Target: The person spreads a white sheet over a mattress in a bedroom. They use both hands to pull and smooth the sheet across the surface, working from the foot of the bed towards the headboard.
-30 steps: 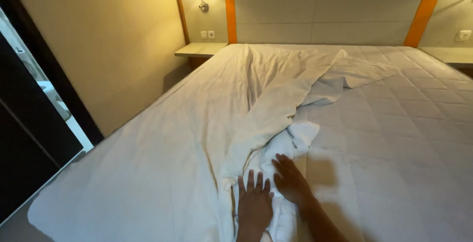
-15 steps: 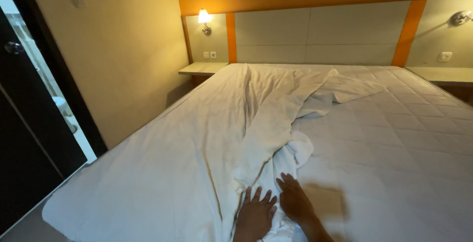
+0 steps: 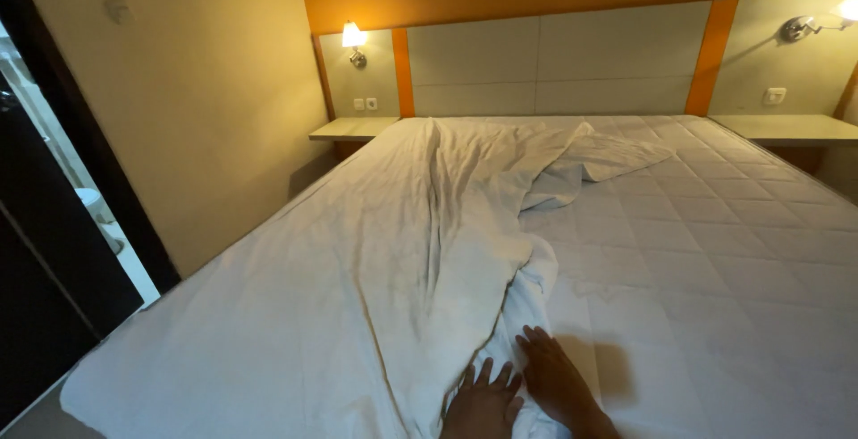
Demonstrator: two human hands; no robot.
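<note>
Two white switch plates, a small pair (image 3: 365,104) at far left and a square one (image 3: 774,96) at far right, are seen on the headboard wall. A crumpled white sheet (image 3: 393,260) is spread over the left half of the quilted bed (image 3: 715,251). The left hand (image 3: 483,401) and right hand (image 3: 554,375) are laid flat, fingers spread, on its near edge, holding nothing.
</note>
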